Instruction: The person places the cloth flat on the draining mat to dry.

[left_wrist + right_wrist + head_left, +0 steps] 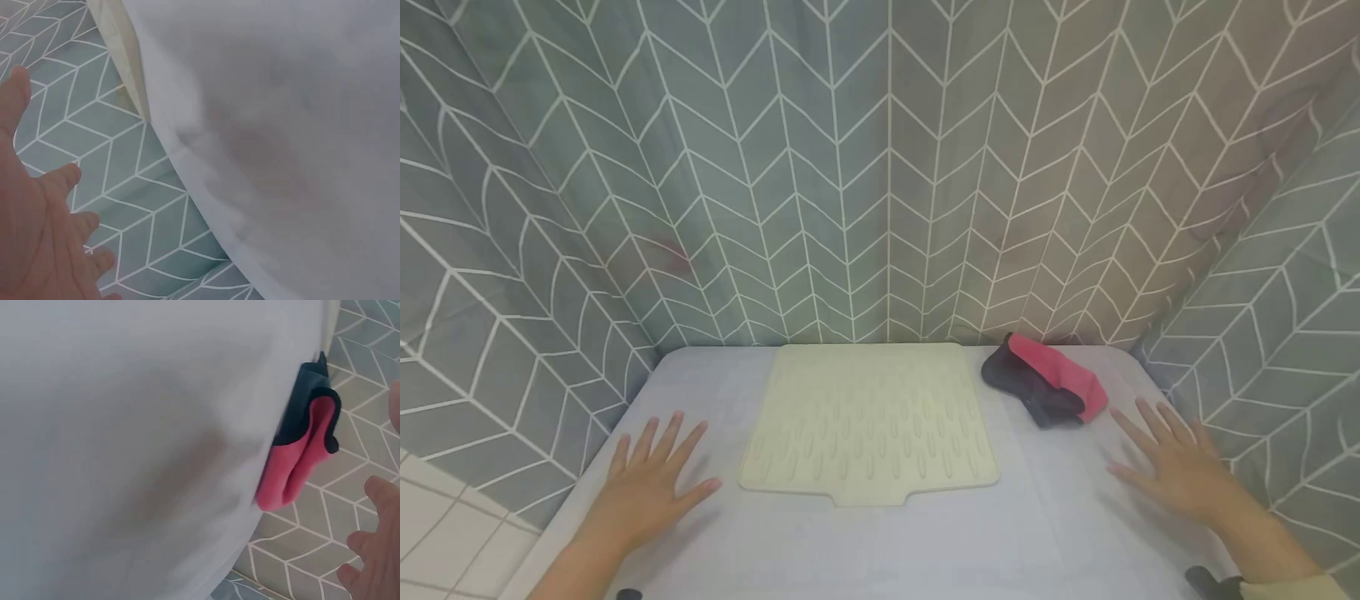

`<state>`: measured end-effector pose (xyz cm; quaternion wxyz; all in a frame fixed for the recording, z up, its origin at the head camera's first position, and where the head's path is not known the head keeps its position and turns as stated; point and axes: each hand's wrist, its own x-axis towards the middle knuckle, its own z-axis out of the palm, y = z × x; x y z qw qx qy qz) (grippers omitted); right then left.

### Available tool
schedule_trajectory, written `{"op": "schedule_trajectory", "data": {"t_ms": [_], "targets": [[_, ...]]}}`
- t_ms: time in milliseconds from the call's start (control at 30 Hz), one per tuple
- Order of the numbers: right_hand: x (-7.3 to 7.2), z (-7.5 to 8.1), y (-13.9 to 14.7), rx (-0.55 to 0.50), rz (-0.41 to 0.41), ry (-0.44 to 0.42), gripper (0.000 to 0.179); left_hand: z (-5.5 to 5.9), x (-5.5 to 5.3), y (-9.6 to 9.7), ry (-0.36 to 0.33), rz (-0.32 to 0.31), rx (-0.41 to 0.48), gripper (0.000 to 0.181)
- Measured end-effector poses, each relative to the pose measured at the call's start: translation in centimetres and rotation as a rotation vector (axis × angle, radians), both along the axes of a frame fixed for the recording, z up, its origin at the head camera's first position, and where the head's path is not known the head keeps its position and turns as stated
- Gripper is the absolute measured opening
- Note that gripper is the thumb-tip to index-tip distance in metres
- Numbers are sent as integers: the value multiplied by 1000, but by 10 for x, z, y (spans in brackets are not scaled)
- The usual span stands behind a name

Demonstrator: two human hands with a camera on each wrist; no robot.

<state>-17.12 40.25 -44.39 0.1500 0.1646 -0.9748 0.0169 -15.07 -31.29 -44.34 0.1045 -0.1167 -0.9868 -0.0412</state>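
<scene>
My left hand point(647, 492) hovers palm down over the left side of the white-covered table point(820, 550), fingers spread and holding nothing. On the opposite side my right hand point(1183, 471) is likewise spread above the cloth and holds nothing. Between them lies a pale cream ribbed mat point(868, 417) with a short tab at its near edge. Nearest to the right hand is a crumpled pink and dark navy cloth item point(1048, 379), whose exact kind I cannot tell. In the right wrist view the same pink and navy cloth point(300, 437) shows beyond the right fingertips point(375, 487).
Grey curtains point(887, 167) with a white chevron pattern hang behind the table and along both sides. White floor tiles point(445, 525) show at the lower left. A dark strap end point(1206, 579) is near the right wrist.
</scene>
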Motion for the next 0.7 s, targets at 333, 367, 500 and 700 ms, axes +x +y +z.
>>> {"op": "schedule_trajectory", "data": {"t_ms": [333, 367, 500, 700], "targets": [[-18, 10, -5, -79, -3, -24, 82, -5, -11, 12, -37, -16, 78, 84], [-21, 11, -7, -86, 1, -28, 81, -6, -13, 14, -46, -20, 82, 84], [-31, 15, -12, -111, 21, -27, 77, -8, -18, 23, -85, -25, 110, 84], [-43, 19, -16, -173, 16, -69, 71, -7, -23, 35, -128, -10, 158, 83]]}}
